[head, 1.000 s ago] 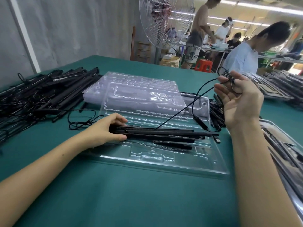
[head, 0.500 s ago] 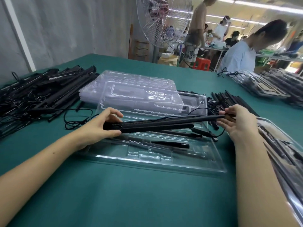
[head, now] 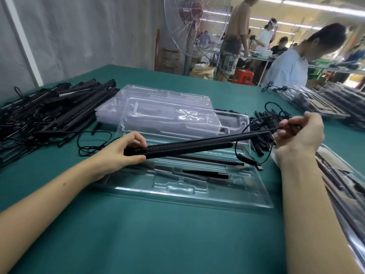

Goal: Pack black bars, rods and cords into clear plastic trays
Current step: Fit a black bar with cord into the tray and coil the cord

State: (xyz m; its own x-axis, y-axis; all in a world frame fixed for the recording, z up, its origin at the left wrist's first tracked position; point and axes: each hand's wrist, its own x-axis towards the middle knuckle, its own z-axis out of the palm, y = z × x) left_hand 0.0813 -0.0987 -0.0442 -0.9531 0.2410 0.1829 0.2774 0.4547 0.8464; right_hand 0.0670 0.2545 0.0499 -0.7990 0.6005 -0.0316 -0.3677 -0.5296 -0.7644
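A clear plastic tray (head: 197,198) lies open on the green table before me, with a thin black rod (head: 207,159) and a short black piece (head: 205,173) in its slots. My left hand (head: 120,155) grips the near end of a long black bar (head: 189,146), held slanted above the tray. My right hand (head: 300,135) pinches the bar's far, raised end. A black cord (head: 245,158) hangs in a loop from that end, its plug dangling over the tray's right side.
A pile of black bars and cords (head: 45,115) covers the table's left. A stack of clear trays (head: 167,111) lies behind the open one. Loose black rods (head: 262,127) lie at right, packed trays (head: 335,175) beyond them. A person in a light shirt (head: 288,68) stands opposite, beside a fan (head: 197,26).
My right hand dropped from holding the cord high to pinch the bar's far end. Both hands have lifted the bar off the tray and tilted its right end up.
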